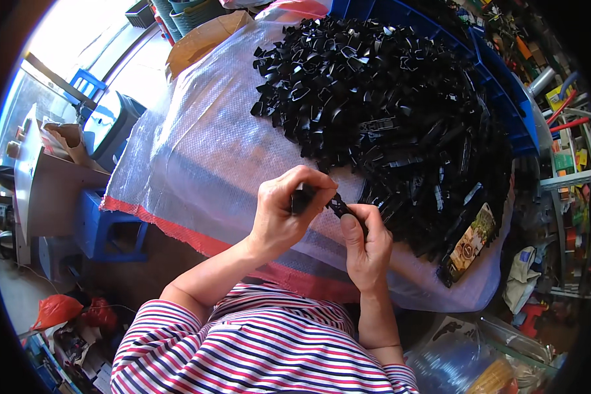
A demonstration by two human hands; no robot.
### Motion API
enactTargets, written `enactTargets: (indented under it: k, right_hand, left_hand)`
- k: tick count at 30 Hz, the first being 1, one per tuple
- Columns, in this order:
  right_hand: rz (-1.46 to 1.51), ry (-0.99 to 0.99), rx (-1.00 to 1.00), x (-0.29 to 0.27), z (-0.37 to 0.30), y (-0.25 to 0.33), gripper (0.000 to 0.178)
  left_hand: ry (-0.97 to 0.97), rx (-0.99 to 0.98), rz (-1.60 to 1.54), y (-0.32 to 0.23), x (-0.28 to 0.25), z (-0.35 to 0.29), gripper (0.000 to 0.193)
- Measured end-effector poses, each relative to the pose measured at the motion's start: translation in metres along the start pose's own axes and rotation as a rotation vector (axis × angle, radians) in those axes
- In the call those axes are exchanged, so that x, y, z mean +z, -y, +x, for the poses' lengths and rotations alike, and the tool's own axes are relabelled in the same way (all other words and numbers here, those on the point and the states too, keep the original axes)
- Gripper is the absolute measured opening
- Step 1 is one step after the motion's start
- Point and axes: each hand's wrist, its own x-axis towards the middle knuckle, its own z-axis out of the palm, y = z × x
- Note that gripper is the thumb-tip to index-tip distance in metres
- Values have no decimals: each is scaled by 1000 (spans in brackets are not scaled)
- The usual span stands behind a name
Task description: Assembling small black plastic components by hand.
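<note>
My left hand [285,205] is closed, its thumb and fingers pinching one end of a small, narrow black plastic piece [337,205]. The other end sits between the thumb and fingers of my right hand [368,248]. A further black part [300,199] shows within the curl of my left hand; whether it belongs to the same piece I cannot tell. Just beyond both hands rises a big heap of black plastic parts [368,85], curved bits at the far side and longer strips nearer. It lies on a white woven sack [197,157] with a red edge.
A flat object with a patterned face [471,244] leans at the heap's near right. Blue plastic bins [505,85] border the heap at the far right. To the left are a blue stool [111,226] and a desk [62,190]. Cluttered shelves [568,177] stand at the right.
</note>
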Motion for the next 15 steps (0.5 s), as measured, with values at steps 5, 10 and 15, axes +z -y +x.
enactTargets:
  k: [5,10,15]
  right_hand:
    - [94,0,57,13,6,3,21]
    - [143,31,75,39,11,6,22]
    - [-128,145,-184,41,-20,16,41]
  left_hand:
    - [-34,-47,11,-5,1,-7,8]
    - [-169,-199,-328,-14,3,-15,17]
    - [-227,-354,-901,16,-62,2,27]
